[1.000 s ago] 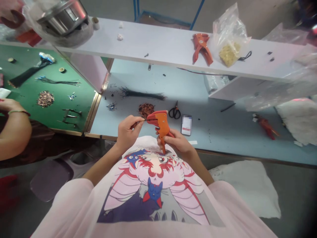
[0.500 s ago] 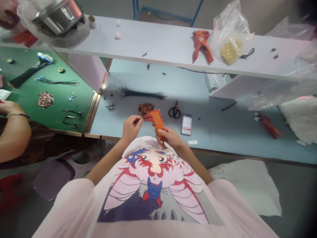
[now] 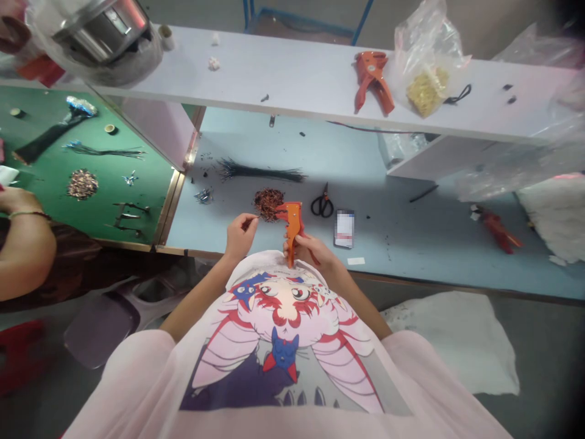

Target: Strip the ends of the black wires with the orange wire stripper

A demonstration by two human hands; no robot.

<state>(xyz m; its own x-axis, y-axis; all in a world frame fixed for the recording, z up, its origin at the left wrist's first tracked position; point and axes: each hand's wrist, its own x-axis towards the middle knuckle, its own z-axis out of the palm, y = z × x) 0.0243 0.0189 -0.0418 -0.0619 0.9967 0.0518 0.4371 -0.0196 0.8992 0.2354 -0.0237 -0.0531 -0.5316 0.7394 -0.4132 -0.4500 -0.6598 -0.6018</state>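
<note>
My right hand (image 3: 311, 250) is wrapped round the handles of an orange and red wire stripper (image 3: 294, 218), whose jaws point up and left. To the left of the tool, my left hand (image 3: 241, 235) is closed in a pinch, with a thin dark piece showing at the fingertips, too small to name surely. The jaws and the left fingertips are apart. Just beyond them lies a heap of small copper-brown pieces (image 3: 266, 203) on the light blue table (image 3: 292, 143). A bundle of thin black wires (image 3: 265, 171) lies farther back.
Black-handled scissors (image 3: 322, 206) and a phone (image 3: 344, 228) lie right of my hands. Small metal parts (image 3: 203, 196) are at the left. Another orange stripper (image 3: 373, 82) rests on the white shelf (image 3: 297, 73). A person's arm (image 3: 27, 244) is at the green table (image 3: 107, 210).
The wire stripper has turned more upright and its handles have spread. Its jaws have moved right, away from my left hand, which has shifted slightly left.
</note>
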